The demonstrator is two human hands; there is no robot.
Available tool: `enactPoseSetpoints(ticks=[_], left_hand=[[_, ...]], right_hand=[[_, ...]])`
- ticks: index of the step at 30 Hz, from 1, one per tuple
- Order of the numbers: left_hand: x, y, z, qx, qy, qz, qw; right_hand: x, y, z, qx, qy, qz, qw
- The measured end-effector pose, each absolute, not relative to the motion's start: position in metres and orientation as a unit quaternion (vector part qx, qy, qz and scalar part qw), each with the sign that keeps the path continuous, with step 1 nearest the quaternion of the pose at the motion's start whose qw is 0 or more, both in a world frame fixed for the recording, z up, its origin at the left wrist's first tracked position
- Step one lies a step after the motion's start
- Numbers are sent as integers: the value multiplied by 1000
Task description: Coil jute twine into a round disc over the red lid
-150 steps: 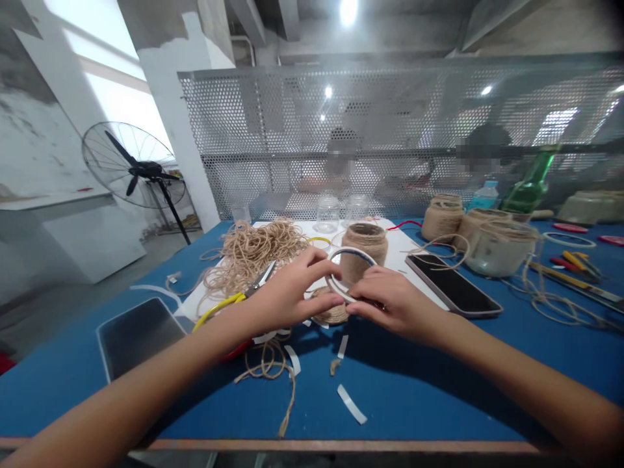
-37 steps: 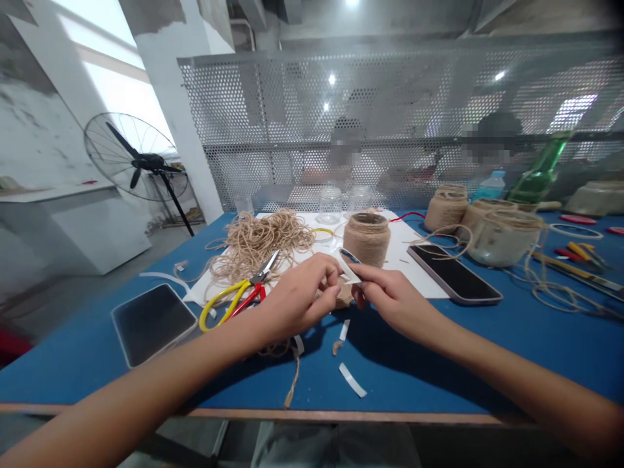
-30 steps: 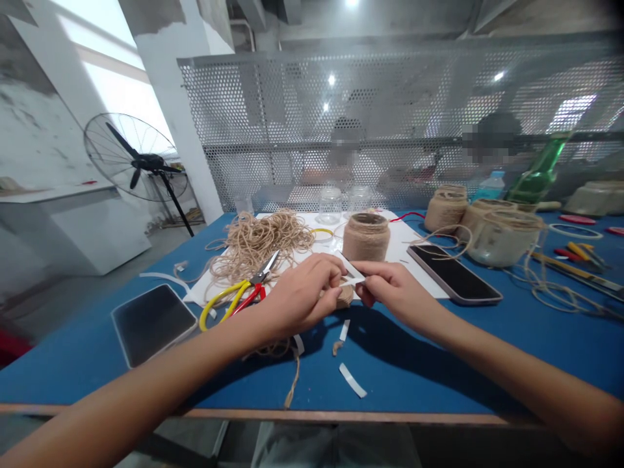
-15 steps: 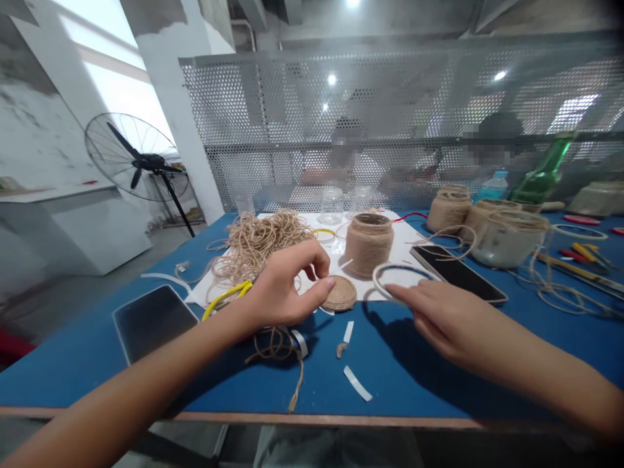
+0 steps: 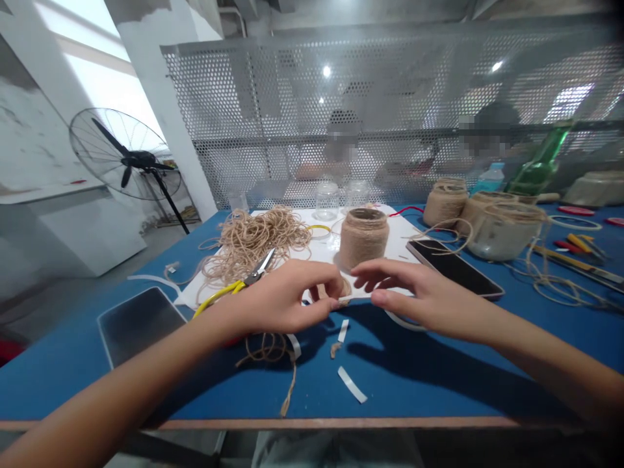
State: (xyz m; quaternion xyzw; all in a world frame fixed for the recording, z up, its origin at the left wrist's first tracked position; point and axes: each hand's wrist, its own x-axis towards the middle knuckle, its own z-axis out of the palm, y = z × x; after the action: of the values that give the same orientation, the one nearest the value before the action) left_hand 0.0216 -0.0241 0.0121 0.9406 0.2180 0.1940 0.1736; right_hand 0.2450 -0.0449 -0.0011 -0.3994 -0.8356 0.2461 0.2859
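Your left hand (image 5: 312, 296) is curled, palm turned inward, with the thumb and fingertips drawn near each other; you cannot tell from here whether a thin white sliver at the fingertips is pinched between them. Just behind those fingertips lies the disc of coiled twine (image 5: 346, 288), partly hidden by your fingers, at the near edge of the white paper (image 5: 402, 250). Whether your left hand touches it is unclear.

Your right hand (image 5: 385, 286) is loosely spread, thumb apart from the fingers, its fingertips close to the right side of the disc. Below that hand, the white ring (image 5: 402, 323) rests on the blue desk (image 5: 429, 403), only its near arc in sight.

The twine-wrapped jar (image 5: 364, 242) stands upright on the paper, just beyond the gap between your hands. To the left is the loose heap of twine (image 5: 263, 234), with the scissors (image 5: 252, 277) at its near side, their handles partly covered by your left forearm. Nearer to you, two white strips (image 5: 351, 384) lie on the desk. A phone (image 5: 453, 265) lies to the right, beyond your right hand.
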Motion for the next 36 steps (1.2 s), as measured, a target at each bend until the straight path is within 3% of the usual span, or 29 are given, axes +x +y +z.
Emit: enactPoseSetpoints(ticks=[3,6,20,36], left_hand=[[19,-25,10,942,233,195,142],[17,-24,10,944,228,203,126],[16,-23,9,948,216,203,116],[20,-30,3,904,224,365,-18]], right_hand=[[227,-32,-3,-351,-828,347,268],[219,-26,-7,-349,-818,370,268],[222,-29,-11,-319,-873,169,328],[214,-41,-23,-375,-789,170,457]])
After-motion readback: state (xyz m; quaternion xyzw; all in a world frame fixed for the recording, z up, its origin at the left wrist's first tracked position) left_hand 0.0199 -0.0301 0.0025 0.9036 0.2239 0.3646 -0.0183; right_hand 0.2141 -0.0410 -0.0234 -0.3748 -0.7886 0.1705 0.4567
